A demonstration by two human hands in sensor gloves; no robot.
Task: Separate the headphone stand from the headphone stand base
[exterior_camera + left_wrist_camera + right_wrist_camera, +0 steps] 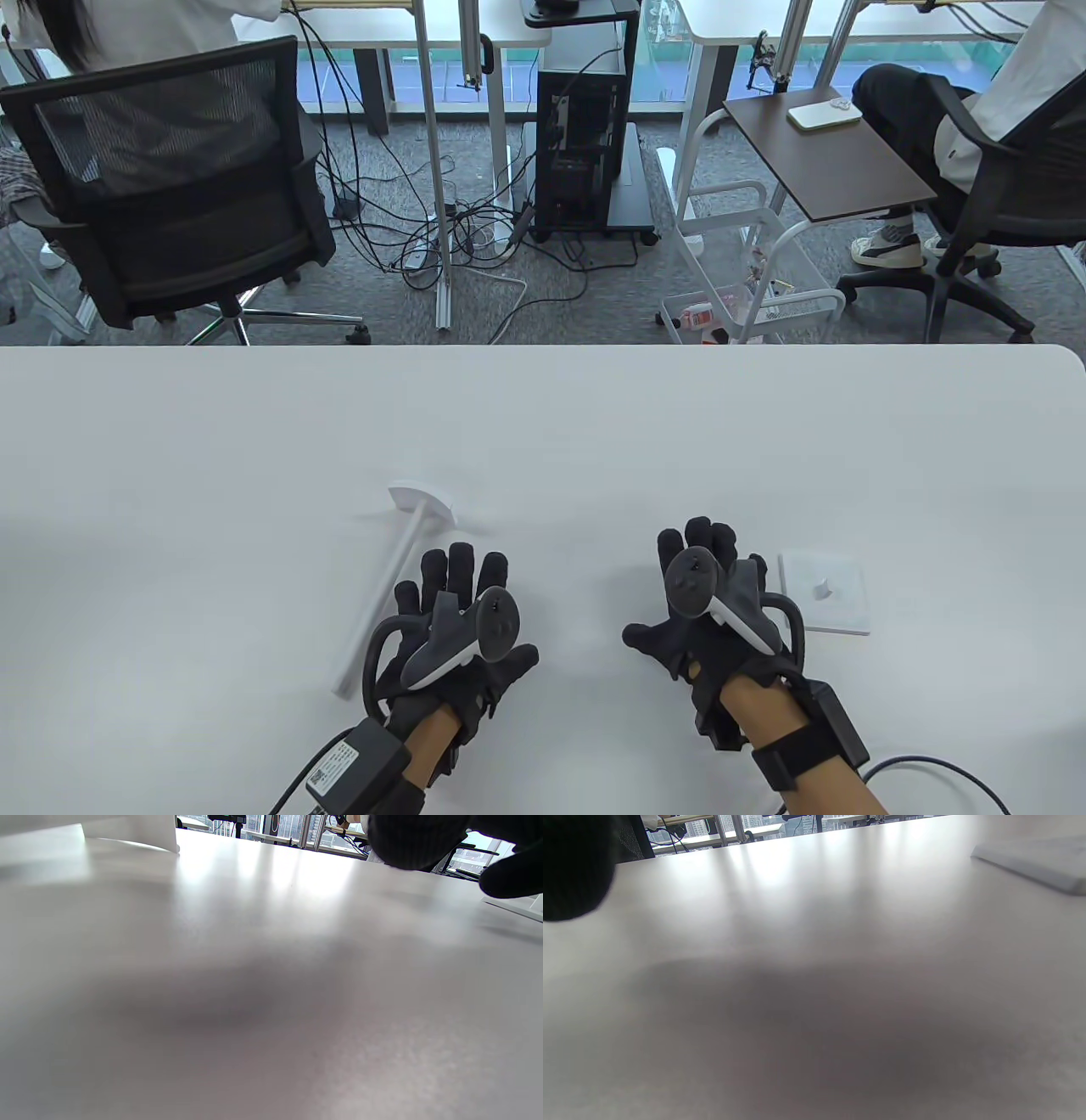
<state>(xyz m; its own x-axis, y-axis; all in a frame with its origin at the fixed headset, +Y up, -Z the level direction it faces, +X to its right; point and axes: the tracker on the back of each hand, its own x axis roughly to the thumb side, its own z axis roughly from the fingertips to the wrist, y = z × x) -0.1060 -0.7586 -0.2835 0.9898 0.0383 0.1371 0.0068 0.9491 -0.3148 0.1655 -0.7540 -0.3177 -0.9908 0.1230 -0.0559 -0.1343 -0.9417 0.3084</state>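
Observation:
The white headphone stand (pixel 392 577), a long rod with a curved top piece, lies on its side on the white table (pixel 543 424), just left of my left hand (pixel 458 594). The square white stand base (pixel 825 592) lies flat and apart from it, just right of my right hand (pixel 704 586). Both hands rest flat on the table, fingers spread, holding nothing. The base's edge shows at the upper right of the right wrist view (pixel 1031 861). A blurred part of the stand shows at the upper left of the left wrist view (pixel 131 832).
Beyond the table's far edge are office chairs (pixel 170 187), cables, a computer tower (pixel 585 144) and a small side table (pixel 827 153). Two people sit at the far left and far right.

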